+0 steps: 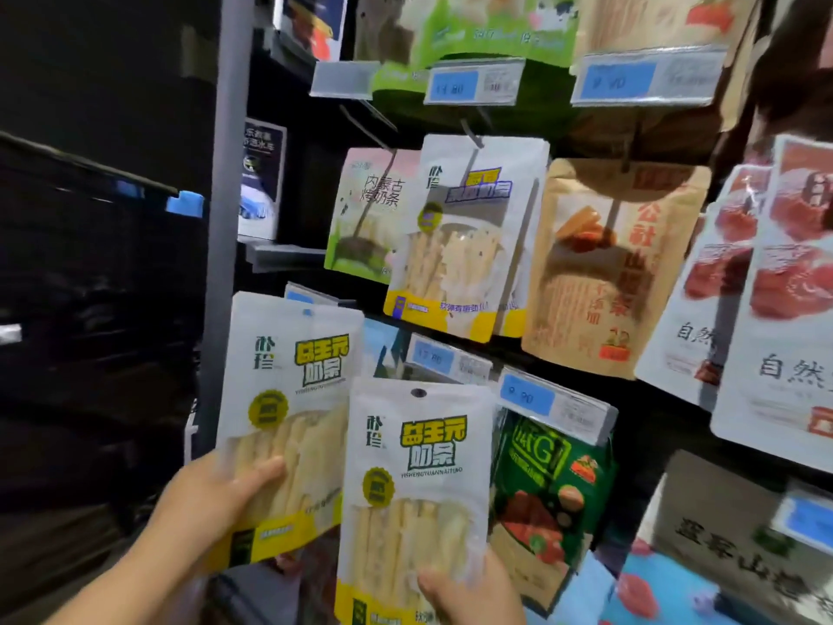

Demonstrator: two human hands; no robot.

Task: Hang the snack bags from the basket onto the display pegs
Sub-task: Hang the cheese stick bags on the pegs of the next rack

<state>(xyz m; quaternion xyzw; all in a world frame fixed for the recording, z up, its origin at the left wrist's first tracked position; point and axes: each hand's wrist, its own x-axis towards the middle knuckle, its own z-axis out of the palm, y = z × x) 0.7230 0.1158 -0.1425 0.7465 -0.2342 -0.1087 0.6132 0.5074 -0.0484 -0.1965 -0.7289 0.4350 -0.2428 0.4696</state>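
The left snack bag (288, 399) and the right snack bag (419, 480) are white with a yellow band along the bottom, yellow lettering edged in dark green, a round yellow badge and a clear window of pale cream sticks. The hung bag (469, 245) is white and yellow too. The kraft bag (617, 281) is tan with red characters. The price tag (526, 397) is blue.

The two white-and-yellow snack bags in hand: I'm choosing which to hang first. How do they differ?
The left-hand bag is held higher; the right-hand bag sits lower and nearer, covering the left-hand bag's lower right corner. The left hand grips the left-hand bag from its left side, while the right hand pinches the right-hand bag at its bottom edge. Both share the same print and a clear window of pale sticks.
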